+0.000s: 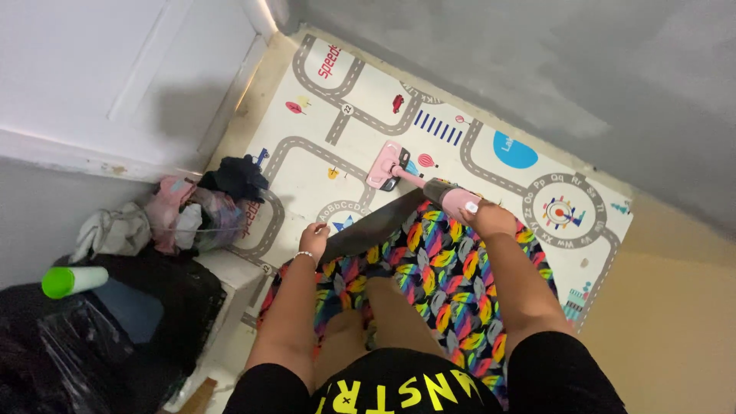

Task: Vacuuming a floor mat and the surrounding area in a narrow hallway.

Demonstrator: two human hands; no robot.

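Observation:
My right hand (487, 220) grips the handle of a pink stick vacuum (452, 198), whose pink head (386, 165) rests on a white play mat (429, 134) printed with grey roads. My left hand (313, 234) pinches the lifted edge of a colourful feather-patterned cloth (441, 268), folding it back so its dark underside (368, 228) shows. The cloth lies over the near part of the mat, under my legs.
A heap of clothes (195, 211) sits at the mat's left edge. Black bags (84, 337) and a green-capped white tube (73, 280) fill the lower left. A white door (115, 69) stands at upper left, a grey wall (552, 69) along the far side.

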